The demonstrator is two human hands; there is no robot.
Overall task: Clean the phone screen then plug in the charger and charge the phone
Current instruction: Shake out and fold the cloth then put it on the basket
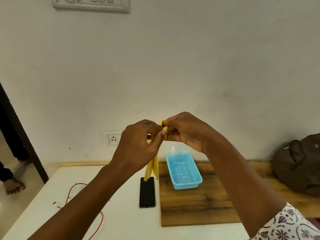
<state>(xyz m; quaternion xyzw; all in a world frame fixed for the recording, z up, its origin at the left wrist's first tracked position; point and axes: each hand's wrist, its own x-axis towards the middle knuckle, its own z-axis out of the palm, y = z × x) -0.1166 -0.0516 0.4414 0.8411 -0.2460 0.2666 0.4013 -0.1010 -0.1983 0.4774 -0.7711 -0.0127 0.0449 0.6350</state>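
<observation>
Your phone [147, 192] lies face up on the white surface [121, 220], under the yellow cloth [153, 168] you hold up.

Your left hand [138, 146] and right hand [185, 131] both pinch the cloth's top edge, fingers closed on it, its tail hanging just over the phone's far end. The red cable [102, 217] trails to the left; the blue basket [184, 170] with a clear spray bottle [172, 155] sits to the right on a wooden board [195, 205].

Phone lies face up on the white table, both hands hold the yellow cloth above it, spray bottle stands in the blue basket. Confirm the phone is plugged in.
Not plugged in. The head view shows the phone with no cable attached; the red cable lies apart on its left. The rest holds.
</observation>
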